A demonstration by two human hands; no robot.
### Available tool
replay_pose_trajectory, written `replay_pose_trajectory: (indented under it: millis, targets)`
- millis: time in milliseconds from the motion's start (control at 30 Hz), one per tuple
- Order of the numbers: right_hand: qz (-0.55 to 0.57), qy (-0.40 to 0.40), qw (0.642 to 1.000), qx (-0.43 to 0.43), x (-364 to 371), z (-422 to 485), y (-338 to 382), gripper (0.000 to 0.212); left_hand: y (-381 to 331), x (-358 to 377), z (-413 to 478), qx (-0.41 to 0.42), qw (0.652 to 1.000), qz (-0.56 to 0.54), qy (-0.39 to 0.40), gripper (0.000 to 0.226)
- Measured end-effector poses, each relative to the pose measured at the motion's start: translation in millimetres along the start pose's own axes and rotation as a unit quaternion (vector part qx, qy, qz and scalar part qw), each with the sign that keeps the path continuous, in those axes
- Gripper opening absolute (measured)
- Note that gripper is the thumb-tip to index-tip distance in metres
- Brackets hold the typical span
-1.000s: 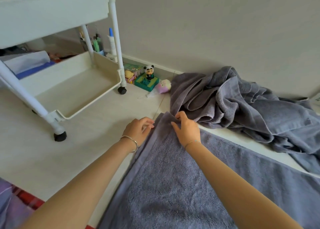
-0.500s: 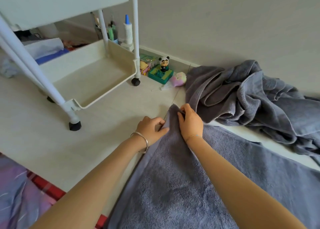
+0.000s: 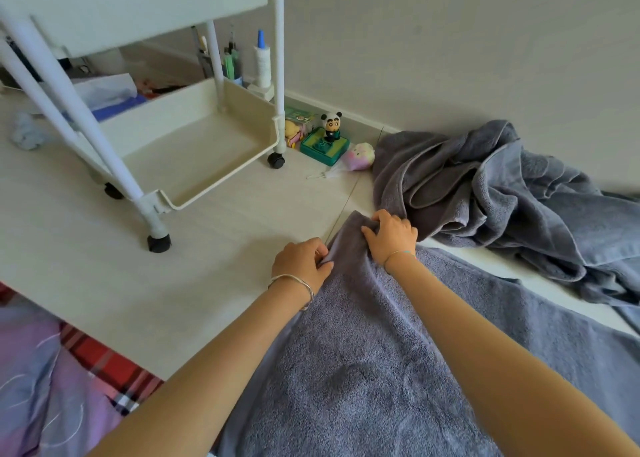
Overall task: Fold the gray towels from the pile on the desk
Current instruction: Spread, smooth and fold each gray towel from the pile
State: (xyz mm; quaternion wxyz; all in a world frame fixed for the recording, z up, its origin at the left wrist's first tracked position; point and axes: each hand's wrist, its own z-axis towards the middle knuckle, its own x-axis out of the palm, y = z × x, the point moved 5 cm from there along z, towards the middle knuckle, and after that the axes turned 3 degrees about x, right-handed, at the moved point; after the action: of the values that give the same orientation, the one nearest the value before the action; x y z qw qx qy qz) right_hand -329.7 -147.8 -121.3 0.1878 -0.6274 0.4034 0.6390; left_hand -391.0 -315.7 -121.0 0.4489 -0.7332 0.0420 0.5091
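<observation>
Right of the white wheeled trolley (image 3: 166, 110) on the desk (image 3: 225, 256), with the left hand (image 3: 301, 266) pinching the hem of the spread gray towel (image 3: 346, 370) between thumb and curled fingers, and the right hand (image 3: 391, 238) just beside it, curled over the bunched far corner, draw both apart along the hem to pull it taut and square. Lift only enough to stop the terry dragging on the desk. Steer away from the crumpled pile of gray towels (image 3: 502, 197) lying just right of that corner, against the wall, to avoid snagging a loose fold.
</observation>
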Motion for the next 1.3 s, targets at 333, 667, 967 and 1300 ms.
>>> replay_pose_trajectory:
  millis: [333,667,967,1300]
  targets:
    - [0.05,-0.108,0.988,-0.096,-16,-11,24,0.041,13,-10,-4,-0.043,0.996,-0.029,-0.078,0.007]
    - [-0.036,-0.026,0.991,-0.123,37,-83,2,0.07,17,-17,-33,-0.034,0.996,-0.086,-0.007,0.017]
    - [0.065,-0.046,0.991,-0.106,14,-145,1,0.055,53,-27,-122,-0.06,0.99,-0.108,0.071,0.031]
    - [0.021,0.004,0.996,-0.086,32,-225,-10,0.076,58,-31,-132,-0.159,0.973,-0.062,0.152,0.018]
